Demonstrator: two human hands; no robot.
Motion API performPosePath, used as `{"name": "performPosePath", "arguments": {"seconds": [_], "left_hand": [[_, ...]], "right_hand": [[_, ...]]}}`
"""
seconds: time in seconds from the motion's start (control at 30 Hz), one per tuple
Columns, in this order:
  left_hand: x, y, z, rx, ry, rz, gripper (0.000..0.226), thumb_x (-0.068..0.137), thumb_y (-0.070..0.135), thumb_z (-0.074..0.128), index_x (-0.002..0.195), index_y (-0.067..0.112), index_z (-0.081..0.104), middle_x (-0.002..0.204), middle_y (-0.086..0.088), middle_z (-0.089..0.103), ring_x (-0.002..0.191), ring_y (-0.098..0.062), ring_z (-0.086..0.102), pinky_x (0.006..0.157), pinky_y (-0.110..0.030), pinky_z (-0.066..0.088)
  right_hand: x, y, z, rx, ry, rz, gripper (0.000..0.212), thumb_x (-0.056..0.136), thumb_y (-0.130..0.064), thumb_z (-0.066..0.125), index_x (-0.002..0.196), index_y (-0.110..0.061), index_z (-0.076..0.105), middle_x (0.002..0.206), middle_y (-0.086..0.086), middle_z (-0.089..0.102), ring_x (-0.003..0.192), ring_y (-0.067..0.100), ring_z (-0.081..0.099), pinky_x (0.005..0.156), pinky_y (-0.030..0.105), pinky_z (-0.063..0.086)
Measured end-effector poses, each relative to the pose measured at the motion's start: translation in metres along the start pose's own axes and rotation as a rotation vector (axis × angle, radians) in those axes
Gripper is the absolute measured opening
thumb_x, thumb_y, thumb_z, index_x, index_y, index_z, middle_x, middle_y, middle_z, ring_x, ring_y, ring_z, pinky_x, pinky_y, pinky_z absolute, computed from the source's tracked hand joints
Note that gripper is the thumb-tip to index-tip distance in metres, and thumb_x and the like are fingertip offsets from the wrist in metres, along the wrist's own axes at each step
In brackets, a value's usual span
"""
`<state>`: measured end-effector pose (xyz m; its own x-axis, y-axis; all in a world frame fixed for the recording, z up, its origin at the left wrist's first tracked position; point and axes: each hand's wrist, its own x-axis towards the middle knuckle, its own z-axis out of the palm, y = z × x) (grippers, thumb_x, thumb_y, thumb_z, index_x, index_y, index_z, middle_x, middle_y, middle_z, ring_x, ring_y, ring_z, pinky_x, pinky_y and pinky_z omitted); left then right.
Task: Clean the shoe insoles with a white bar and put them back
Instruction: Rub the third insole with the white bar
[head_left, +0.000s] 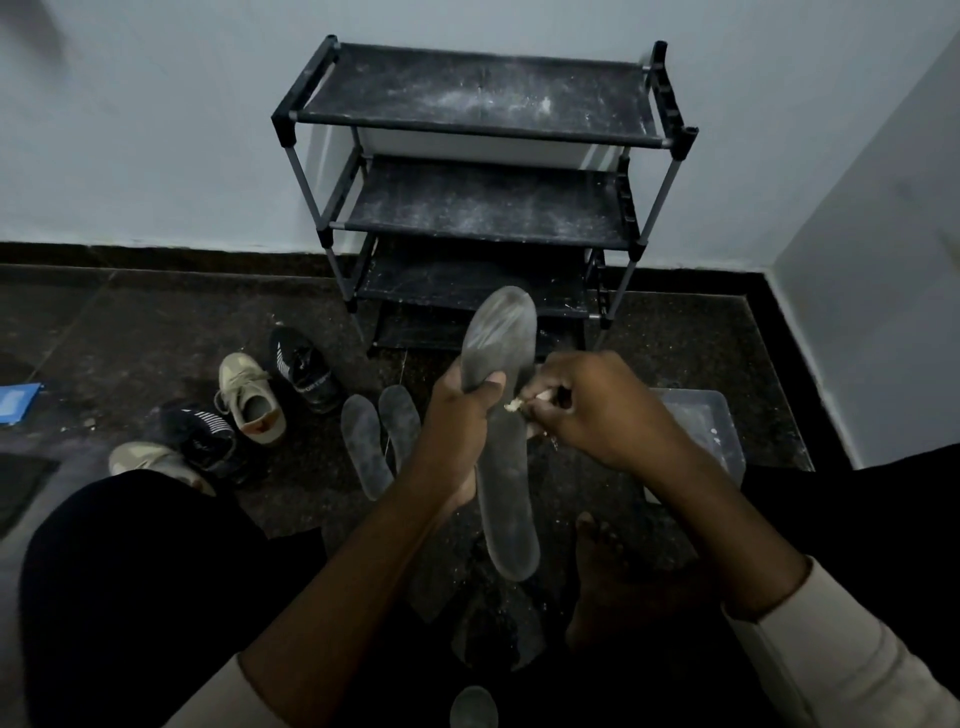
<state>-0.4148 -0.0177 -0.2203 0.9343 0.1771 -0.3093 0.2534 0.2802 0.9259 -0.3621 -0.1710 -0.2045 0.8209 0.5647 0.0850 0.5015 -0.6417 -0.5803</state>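
Note:
My left hand (462, 421) grips a long grey insole (501, 338) around its middle, thumb on top, holding it upright over the floor. My right hand (587, 410) pinches a small piece of the white bar (543, 397) against the insole's right edge. Two more grey insoles (363, 441) (400, 421) lie side by side on the dark floor to the left of my left hand. Other insoles lie below my arms (498, 629), and one shows at the bottom edge (472, 709).
A black three-tier shoe rack (478, 124), dusted white, stands against the wall ahead. Beige sneakers (252, 400) and black sneakers (306, 369) sit on the floor at left. A clear plastic container (711, 421) lies behind my right hand. My bare foot (602, 566) rests below.

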Motion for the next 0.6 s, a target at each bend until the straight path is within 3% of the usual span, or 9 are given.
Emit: {"name": "performPosePath", "arguments": {"seconds": [0.07,0.13,0.23,0.33,0.4,0.5,0.6], "left_hand": [[-0.002,-0.001,0.003,-0.035,-0.031,-0.017,0.028,0.108,0.011,0.048,0.133,0.012,0.059,0.110,-0.022,0.074,0.083,-0.031,0.077,0.065,-0.036,0.063],[-0.005,-0.006,0.007,-0.043,-0.086,-0.029,0.027,0.109,0.012,0.045,0.132,0.008,0.058,0.095,-0.026,0.074,0.066,-0.032,0.068,0.056,-0.030,0.057],[-0.006,-0.013,0.012,-0.079,-0.111,0.002,0.024,0.109,0.011,0.044,0.118,0.011,0.066,0.086,-0.027,0.071,0.071,-0.038,0.060,0.058,-0.033,0.054],[-0.004,-0.012,0.012,-0.119,-0.094,0.031,0.022,0.108,0.008,0.046,0.114,0.011,0.067,0.090,-0.024,0.073,0.072,-0.034,0.064,0.058,-0.034,0.055],[-0.004,-0.012,0.013,-0.116,-0.105,0.032,0.022,0.108,0.008,0.046,0.116,0.009,0.066,0.091,-0.025,0.071,0.073,-0.034,0.063,0.058,-0.035,0.054],[-0.006,-0.016,0.016,-0.101,-0.130,0.020,0.024,0.109,0.010,0.045,0.110,0.015,0.069,0.084,-0.024,0.070,0.076,-0.037,0.058,0.059,-0.034,0.052],[-0.005,-0.016,0.015,-0.095,-0.139,0.046,0.023,0.109,0.010,0.045,0.122,0.008,0.064,0.090,-0.030,0.069,0.079,-0.039,0.057,0.060,-0.036,0.053]], "right_hand": [[0.004,0.004,-0.002,0.003,0.116,0.038,0.006,0.089,-0.016,0.074,0.093,-0.019,0.078,0.087,-0.009,0.068,0.075,0.006,0.064,0.071,0.035,0.057],[0.009,0.011,-0.006,-0.013,0.257,0.093,0.009,0.090,-0.016,0.073,0.095,-0.019,0.079,0.089,-0.006,0.070,0.078,0.008,0.065,0.073,0.035,0.057],[0.010,0.010,-0.006,0.028,0.342,0.107,0.011,0.090,-0.018,0.074,0.099,-0.017,0.079,0.091,-0.003,0.072,0.080,0.009,0.066,0.075,0.030,0.057],[0.002,0.003,0.000,0.029,0.223,0.048,0.011,0.090,-0.016,0.074,0.099,-0.018,0.079,0.090,-0.006,0.069,0.078,0.002,0.062,0.068,0.011,0.045],[0.003,0.004,-0.001,0.024,0.243,0.057,0.009,0.089,-0.017,0.074,0.096,-0.017,0.080,0.089,-0.005,0.069,0.077,0.003,0.063,0.069,0.015,0.048],[0.009,0.012,-0.007,0.015,0.411,0.094,0.009,0.089,-0.015,0.075,0.096,-0.015,0.080,0.090,-0.001,0.072,0.079,0.010,0.066,0.075,0.030,0.055],[0.008,0.004,-0.005,0.035,0.380,0.025,0.010,0.090,-0.013,0.074,0.097,-0.017,0.079,0.090,-0.002,0.070,0.078,0.006,0.064,0.071,0.022,0.052]]}}
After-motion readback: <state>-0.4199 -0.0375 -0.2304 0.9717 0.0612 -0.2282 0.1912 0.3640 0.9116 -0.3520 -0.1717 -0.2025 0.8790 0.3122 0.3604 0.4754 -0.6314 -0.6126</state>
